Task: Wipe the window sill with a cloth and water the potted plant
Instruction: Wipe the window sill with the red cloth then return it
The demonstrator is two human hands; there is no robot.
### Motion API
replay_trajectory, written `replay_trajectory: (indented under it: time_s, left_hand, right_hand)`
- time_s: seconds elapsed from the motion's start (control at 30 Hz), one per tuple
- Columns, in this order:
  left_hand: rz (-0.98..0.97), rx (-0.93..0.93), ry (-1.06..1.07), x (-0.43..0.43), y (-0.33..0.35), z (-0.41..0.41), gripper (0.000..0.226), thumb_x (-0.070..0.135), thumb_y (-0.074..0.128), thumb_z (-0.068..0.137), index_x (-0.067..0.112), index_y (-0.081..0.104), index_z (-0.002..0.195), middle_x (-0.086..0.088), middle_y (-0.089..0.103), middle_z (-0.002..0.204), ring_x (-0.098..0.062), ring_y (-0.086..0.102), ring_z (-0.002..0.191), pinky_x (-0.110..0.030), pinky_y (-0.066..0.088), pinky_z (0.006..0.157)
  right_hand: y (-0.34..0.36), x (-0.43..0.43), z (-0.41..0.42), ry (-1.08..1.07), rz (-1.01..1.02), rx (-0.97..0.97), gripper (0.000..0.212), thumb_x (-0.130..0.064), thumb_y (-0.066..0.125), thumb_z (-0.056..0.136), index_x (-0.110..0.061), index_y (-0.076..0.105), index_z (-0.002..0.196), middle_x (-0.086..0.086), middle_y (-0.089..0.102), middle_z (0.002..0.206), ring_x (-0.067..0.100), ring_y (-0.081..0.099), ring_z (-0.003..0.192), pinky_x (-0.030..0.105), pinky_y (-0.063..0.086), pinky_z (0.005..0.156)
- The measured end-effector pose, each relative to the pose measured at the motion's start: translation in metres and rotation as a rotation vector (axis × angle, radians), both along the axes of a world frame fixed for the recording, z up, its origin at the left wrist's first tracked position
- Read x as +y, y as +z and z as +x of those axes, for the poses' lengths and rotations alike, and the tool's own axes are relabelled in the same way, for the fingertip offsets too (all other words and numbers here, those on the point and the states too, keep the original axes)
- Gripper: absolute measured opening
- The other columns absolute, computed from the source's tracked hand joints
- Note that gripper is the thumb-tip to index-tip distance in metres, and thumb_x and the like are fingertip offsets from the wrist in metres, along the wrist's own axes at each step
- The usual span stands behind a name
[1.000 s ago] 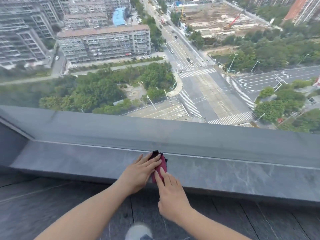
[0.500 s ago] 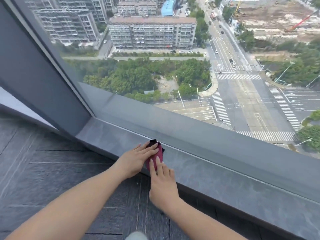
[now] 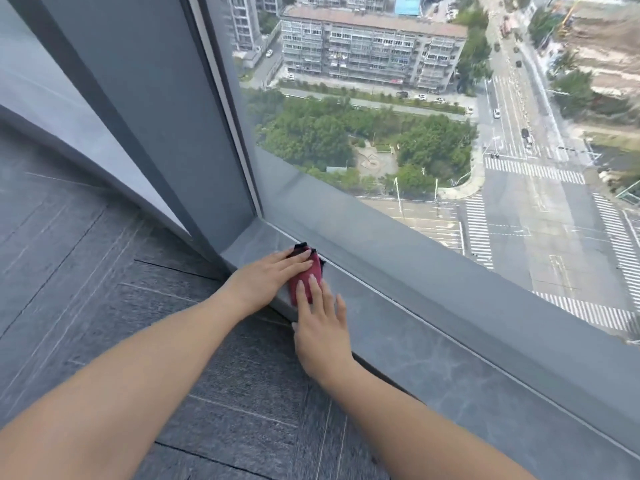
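Soft red cloth (image 3: 306, 278) on smooth, matt grey stone sill (image 3: 433, 362).

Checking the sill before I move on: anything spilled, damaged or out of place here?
Nothing stands out. The left hand and right hand press a folded red cloth flat on the grey window sill near its corner. No spill or damage shows; no potted plant is in view.

One head-worn wide-angle view looks forward and steeply down from above the sill (image 3: 433, 344), close over both forearms. It faces the corner where the sill meets the window frame (image 3: 166, 109). Floor (image 3: 104, 289) fills the left, and the street far below fills the upper right through the glass.
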State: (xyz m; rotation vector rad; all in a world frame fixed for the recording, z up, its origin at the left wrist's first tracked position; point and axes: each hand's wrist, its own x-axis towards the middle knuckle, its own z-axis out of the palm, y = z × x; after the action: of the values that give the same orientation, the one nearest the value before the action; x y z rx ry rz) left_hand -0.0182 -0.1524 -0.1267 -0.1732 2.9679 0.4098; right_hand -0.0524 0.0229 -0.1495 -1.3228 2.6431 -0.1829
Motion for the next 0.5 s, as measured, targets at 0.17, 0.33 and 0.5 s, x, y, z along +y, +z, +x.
replay_trajectory:
  time_s: [0.17, 0.33, 0.5]
  left_hand:
    - [-0.076, -0.027, 0.09, -0.028, -0.008, 0.006, 0.062, 0.014, 0.037, 0.101, 0.035, 0.012, 0.154, 0.021, 0.0, 0.16, -0.009, 0.008, 0.149, -0.031, 0.02, 0.12]
    - [-0.282, 0.014, 0.187, -0.033, -0.019, 0.025, 0.058, 0.011, 0.036, 0.097, 0.013, 0.019, 0.153, -0.001, 0.007, 0.163, -0.021, 0.012, 0.15, -0.037, 0.017, 0.121]
    - [-0.359, 0.224, 0.227, -0.042, -0.019, 0.048, 0.036, 0.004, 0.05, 0.083, 0.002, 0.067, 0.114, -0.012, 0.066, 0.125, -0.031, 0.063, 0.114, -0.043, 0.049, 0.099]
  right_hand:
    - [-0.01, -0.035, -0.015, 0.107, -0.094, -0.139, 0.065, -0.02, 0.057, 0.091, -0.002, 0.031, 0.148, 0.02, 0.01, 0.162, 0.037, 0.01, 0.15, 0.053, 0.021, 0.118]
    - [-0.011, -0.067, -0.017, 0.146, -0.211, -0.18, 0.034, -0.01, 0.049, 0.095, -0.01, 0.044, 0.129, 0.015, 0.017, 0.162, 0.033, 0.013, 0.151, 0.046, 0.018, 0.121]
    - [-0.012, -0.085, -0.001, 0.153, -0.308, -0.177, 0.031, -0.014, 0.053, 0.095, -0.016, 0.049, 0.126, 0.012, 0.047, 0.148, 0.033, 0.041, 0.14, 0.042, 0.031, 0.117]
